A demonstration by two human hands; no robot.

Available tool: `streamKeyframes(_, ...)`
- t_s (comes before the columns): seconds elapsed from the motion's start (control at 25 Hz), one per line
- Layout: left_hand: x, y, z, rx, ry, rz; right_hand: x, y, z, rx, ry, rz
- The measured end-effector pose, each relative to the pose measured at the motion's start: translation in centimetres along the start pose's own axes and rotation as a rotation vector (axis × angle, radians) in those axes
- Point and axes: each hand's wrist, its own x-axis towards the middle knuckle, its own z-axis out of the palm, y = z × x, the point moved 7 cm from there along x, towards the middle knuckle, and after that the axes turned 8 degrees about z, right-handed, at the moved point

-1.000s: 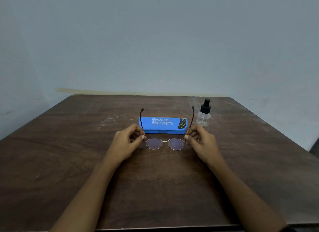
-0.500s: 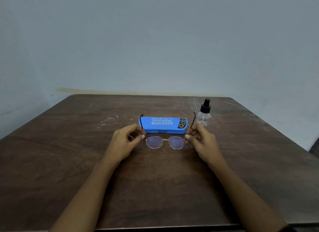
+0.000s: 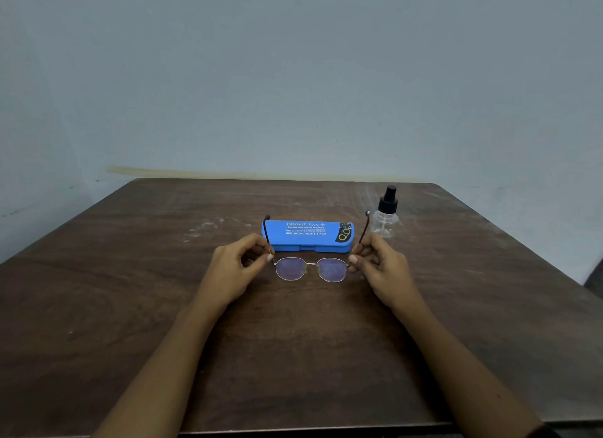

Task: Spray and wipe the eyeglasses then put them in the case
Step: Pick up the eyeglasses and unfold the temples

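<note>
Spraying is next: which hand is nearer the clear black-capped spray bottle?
Right. The right hand is just in front of the spray bottle; the left hand is at the blue plastic case's far end.

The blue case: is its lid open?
No, the blue case lies closed on the table, just behind the glasses.

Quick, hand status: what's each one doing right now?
Left hand: pinches the left temple of the glasses.
Right hand: pinches the right temple of the glasses.
</note>
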Motion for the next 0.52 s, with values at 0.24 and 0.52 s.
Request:
streamKeyframes(0.24, -0.08, -0.17, 0.0, -0.022, 0.023, -0.008, -0.01, -0.03, -0.03, 0.005, 0.004, -0.009)
streamKeyframes(0.52, -0.03, -0.33, 0.16, -0.082, 0.045, -0.008, -0.09, -0.17, -0.2, 0.092, 0.023, -0.014)
